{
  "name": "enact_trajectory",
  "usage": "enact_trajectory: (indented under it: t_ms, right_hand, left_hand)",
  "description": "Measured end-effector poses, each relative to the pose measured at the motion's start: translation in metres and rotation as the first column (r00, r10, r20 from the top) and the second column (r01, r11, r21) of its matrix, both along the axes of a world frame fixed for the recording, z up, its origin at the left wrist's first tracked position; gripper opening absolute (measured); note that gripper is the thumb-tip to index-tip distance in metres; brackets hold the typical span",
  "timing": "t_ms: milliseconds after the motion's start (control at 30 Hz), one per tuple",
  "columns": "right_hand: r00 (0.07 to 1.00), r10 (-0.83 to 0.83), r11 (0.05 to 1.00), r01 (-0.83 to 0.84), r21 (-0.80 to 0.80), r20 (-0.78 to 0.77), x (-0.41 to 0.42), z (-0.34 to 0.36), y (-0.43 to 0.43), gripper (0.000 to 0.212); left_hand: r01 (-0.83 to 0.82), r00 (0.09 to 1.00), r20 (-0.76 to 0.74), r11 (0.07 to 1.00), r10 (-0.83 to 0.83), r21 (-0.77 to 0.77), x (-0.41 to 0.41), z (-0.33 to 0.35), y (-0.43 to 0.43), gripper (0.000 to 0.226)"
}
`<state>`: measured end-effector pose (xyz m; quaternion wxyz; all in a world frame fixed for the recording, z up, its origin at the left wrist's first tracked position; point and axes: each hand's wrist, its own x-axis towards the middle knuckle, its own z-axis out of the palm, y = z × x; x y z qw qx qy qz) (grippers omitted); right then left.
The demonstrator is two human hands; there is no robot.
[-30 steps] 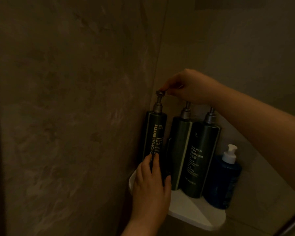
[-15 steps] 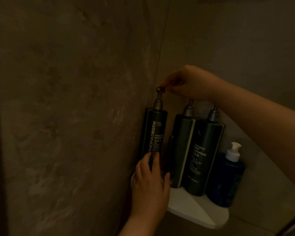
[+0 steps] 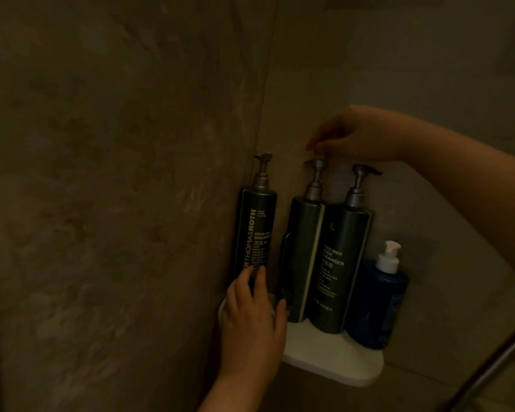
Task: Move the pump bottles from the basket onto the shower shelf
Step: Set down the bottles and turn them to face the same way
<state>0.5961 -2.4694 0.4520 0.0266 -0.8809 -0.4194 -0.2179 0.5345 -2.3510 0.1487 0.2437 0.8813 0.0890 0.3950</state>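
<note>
Stone walls (image 3: pixel 116 173) meet in a dim corner, and low in that corner sits the small white shelf (image 3: pixel 339 364), already crowded. Three tall dark pump bottles stand on it in a row: the shampoo (image 3: pixel 254 233) hard against the left wall, a middle bottle (image 3: pixel 302 257) touching the cleanser (image 3: pixel 344 263) on its right, and a short blue bottle (image 3: pixel 375 304) tucked at the far right. No basket is in view. The left hand (image 3: pixel 250 325) wraps the shampoo's base, its grip closed on the bottle near the shelf's left edge. The right hand (image 3: pixel 354 135) hovers just above the middle pump (image 3: pixel 315 165), fingers curled but holding nothing. The risk, as I judge it, lies in the tight packing: a nudge to the shampoo could push the row rightward and tip a tall bottle off the near edge, and a careless press on the pump could squirt product or rock the narrow bottle.
</note>
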Motion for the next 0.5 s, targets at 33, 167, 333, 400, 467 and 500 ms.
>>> enact_trajectory:
  t_ms: [33, 167, 333, 400, 467, 500]
  right_hand:
    - [1.0, -0.008, 1.0, 0.008, -0.017, -0.01, -0.0001, -0.0009, -0.0022, 0.023]
    - [1.0, 0.01, 0.999, -0.01, -0.036, -0.012, -0.0006, -0.0066, -0.0056, 0.023]
    - [0.999, 0.004, 0.999, -0.006, -0.048, -0.046, 0.0001, -0.0099, -0.0045, 0.024]
    - [0.999, -0.001, 0.998, -0.002, -0.066, -0.043, 0.0002, -0.0098, -0.0043, 0.026]
    - [0.999, 0.001, 0.997, -0.004, -0.078, -0.041, 0.0, -0.0096, -0.0041, 0.026]
    - [0.999, 0.002, 0.997, -0.005, -0.082, -0.039, 0.0, -0.0095, -0.0037, 0.025]
  left_hand:
    - [0.0, 1.0, 0.003, 1.0, 0.0, -0.005, -0.0004, 0.0002, -0.0001, 0.062]
    - [0.011, 1.0, 0.022, 1.0, -0.01, -0.028, -0.002, 0.0005, -0.001, 0.062]
    - [0.033, 0.997, 0.065, 0.999, -0.032, -0.019, -0.0037, 0.0007, -0.0038, 0.06]
    - [0.05, 0.995, 0.091, 0.999, -0.048, -0.016, -0.0049, 0.002, -0.0053, 0.06]
    - [0.068, 0.992, 0.104, 0.998, -0.067, -0.011, -0.0062, 0.0027, -0.0059, 0.061]
    - [0.078, 0.991, 0.11, 0.997, -0.076, -0.012, -0.0069, 0.0029, -0.0058, 0.062]
